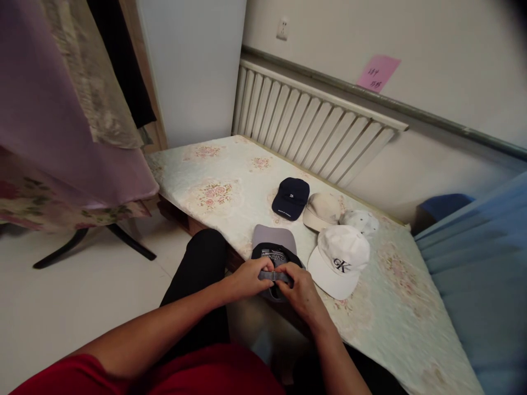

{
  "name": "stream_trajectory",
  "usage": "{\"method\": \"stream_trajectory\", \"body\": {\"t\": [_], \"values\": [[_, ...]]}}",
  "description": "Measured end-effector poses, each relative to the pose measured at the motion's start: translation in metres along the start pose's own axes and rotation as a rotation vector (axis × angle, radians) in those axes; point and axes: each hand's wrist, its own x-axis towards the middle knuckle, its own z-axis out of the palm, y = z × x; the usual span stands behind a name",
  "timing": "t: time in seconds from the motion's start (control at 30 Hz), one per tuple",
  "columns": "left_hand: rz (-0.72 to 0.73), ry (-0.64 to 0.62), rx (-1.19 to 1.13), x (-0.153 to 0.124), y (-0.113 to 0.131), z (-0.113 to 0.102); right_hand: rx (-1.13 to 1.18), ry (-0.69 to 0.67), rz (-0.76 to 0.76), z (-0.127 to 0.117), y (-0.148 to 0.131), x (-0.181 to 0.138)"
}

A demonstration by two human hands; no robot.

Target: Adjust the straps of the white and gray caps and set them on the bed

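Observation:
A grey cap [273, 241] lies upside down at the near edge of the mattress, brim pointing away from me. My left hand [247, 278] and my right hand [302, 291] both pinch its grey back strap [275, 276], fingers closed on it from either side. Right of it sits a white cap [340, 258] with black letters. Behind lie a navy cap [291, 197], a beige cap [321, 211] and a pale cap [360, 220].
The floral mattress [214, 175] runs along a white radiator [313, 126] under a wall with a pink note [377, 72]. Blue fabric [481, 263] lies at right. A clothes rack with hanging cloth [61, 109] stands on the white floor at left. My knee [203, 258] is beside the bed.

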Motion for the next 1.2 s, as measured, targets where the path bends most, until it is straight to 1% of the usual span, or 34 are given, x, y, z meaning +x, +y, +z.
{"method": "stream_trajectory", "body": {"t": [0.17,0.3,0.53,0.7,0.87,1.0,1.2], "values": [[0.046,0.057,0.105,-0.0028,-0.0033,0.0053,-0.003,0.005,-0.007,0.0009,0.0005,0.0014],[0.081,0.078,0.161,-0.0024,-0.0073,0.0072,-0.019,0.001,-0.015,0.0006,-0.0010,0.0006],[0.155,0.056,0.279,-0.0042,-0.0076,0.0061,-0.048,-0.005,-0.020,0.0013,-0.0039,-0.0008],[0.210,0.044,0.306,-0.0036,-0.0090,0.0045,-0.047,-0.020,-0.007,0.0015,-0.0046,-0.0013],[0.196,0.036,0.309,-0.0044,-0.0075,0.0041,-0.034,-0.013,0.004,0.0032,-0.0011,-0.0020],[0.181,0.035,0.305,-0.0050,-0.0074,0.0056,0.023,0.000,0.030,0.0030,0.0009,-0.0011],[0.167,0.045,0.360,-0.0025,-0.0062,0.0088,0.118,-0.008,0.054,-0.0037,-0.0061,0.0007]]}}
